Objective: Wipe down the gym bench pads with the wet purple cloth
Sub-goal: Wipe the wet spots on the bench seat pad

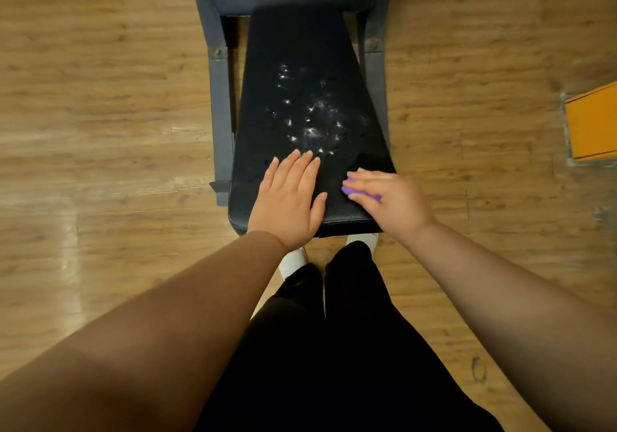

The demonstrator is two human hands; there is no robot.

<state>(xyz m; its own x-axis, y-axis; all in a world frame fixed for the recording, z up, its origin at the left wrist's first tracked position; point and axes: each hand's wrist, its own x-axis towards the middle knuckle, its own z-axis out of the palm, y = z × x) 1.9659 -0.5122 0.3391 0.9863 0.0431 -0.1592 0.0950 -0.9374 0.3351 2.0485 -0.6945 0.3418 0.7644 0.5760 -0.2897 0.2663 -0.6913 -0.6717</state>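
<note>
I can read no text, label, brand or number anywhere in my view. The one small dark mark (478,370) on the floor (100,138) is too smudged for me to make out as a letter or figure.
</note>
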